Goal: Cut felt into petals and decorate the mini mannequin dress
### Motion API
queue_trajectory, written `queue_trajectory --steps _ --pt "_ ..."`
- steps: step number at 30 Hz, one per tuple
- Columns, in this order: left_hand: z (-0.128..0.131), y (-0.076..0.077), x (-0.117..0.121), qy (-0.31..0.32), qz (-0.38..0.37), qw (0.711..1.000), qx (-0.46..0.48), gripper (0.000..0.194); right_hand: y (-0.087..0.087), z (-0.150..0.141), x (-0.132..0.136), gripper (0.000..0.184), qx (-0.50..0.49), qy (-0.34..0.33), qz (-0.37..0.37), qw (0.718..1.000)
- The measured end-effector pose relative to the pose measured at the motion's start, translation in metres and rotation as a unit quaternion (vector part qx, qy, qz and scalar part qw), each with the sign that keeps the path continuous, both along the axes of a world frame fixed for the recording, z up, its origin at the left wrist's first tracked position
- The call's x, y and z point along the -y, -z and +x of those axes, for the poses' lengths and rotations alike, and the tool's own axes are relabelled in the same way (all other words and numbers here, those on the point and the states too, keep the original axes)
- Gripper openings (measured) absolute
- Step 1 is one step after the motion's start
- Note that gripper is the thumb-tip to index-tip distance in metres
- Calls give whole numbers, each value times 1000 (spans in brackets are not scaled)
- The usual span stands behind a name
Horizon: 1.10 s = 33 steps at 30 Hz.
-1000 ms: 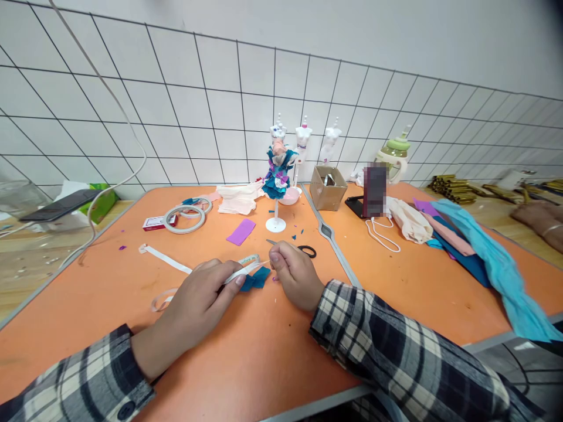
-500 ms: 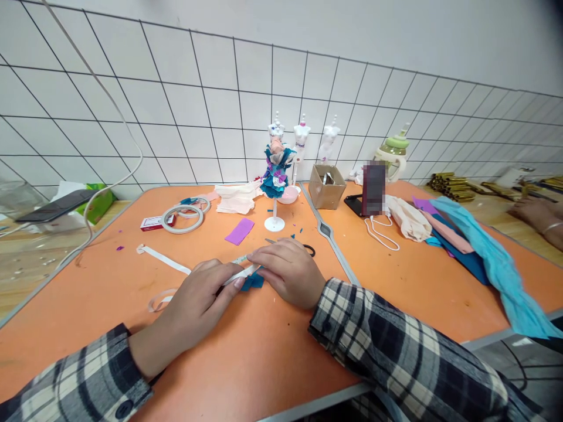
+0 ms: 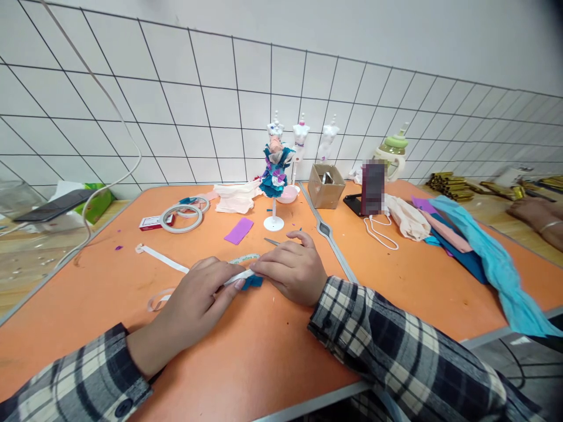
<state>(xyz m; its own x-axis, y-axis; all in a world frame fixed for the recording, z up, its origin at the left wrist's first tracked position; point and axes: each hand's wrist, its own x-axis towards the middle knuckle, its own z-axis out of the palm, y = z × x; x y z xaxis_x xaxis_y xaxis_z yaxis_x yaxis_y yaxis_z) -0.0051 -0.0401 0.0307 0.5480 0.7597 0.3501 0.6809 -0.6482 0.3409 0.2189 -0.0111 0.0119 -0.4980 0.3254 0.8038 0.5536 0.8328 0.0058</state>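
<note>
Pinching the white strip (image 3: 238, 276), the left hand (image 3: 196, 302) works inside the surface's (image 3: 246, 363) near edge; right hand (image 3: 292, 271) touches its tip, grip unclear. Probably light, easily creased: support both ends!

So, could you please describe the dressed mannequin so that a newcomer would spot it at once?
Look across the orange table to the tiled wall, where small white mannequins stand. The dressed mannequin is the leftmost, in front of the others, on a round white base. Unlike its neighbours, it shows a ruffled teal skirt and a peach bodice.
</note>
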Motion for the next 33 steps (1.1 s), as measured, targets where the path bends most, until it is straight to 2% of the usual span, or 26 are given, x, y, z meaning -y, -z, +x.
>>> queue_trajectory --steps 4,7,11,14,16,19,21,23,25,26,28,30,32,33 --pt "-3 0 -4 -4 37 999 -32 22 0 -1 2 18 2 13 -9 1000" --pt "-8 1 -9 -4 106 990 -88 23 0 -4 3 16 -3 24 -77 997" --pt "-14 0 -16 7 227 961 -158 22 -4 -8 6 20 14 32 -188 981" --pt "-14 -2 -16 22 274 947 -169 22 -8 -10 11 22 30 49 -238 970" --pt "-13 -2 -13 25 264 952 -154 23 -10 -12 15 26 30 60 -252 965" --pt "-10 2 -10 24 169 981 -95 19 -10 -13 18 34 22 54 -261 964" --pt "-8 7 -10 26 94 994 -47 18 -8 -12 17 37 5 22 -275 961" --pt "-6 11 -11 29 55 998 -21 19 -6 -12 15 38 -35 -20 -314 948" --pt "-6 12 -12 31 56 998 -24 19 -3 -13 12 40 -95 -55 -399 910" --pt "-6 11 -12 33 66 997 -35 19 -2 -14 10 41 -128 -70 -461 876" --pt "-7 9 -13 33 97 993 -61 21 0 -17 7 43 -183 -104 -585 783" --pt "-8 8 -12 24 131 988 -78 24 3 -19 4 43 -220 -136 -670 696" --pt "-8 8 -13 5 152 985 -84 28 5 -20 1 43 -241 -150 -708 647" --pt "-9 9 -13 -7 150 985 -84 29 6 -19 0 45 -247 -147 -712 640"
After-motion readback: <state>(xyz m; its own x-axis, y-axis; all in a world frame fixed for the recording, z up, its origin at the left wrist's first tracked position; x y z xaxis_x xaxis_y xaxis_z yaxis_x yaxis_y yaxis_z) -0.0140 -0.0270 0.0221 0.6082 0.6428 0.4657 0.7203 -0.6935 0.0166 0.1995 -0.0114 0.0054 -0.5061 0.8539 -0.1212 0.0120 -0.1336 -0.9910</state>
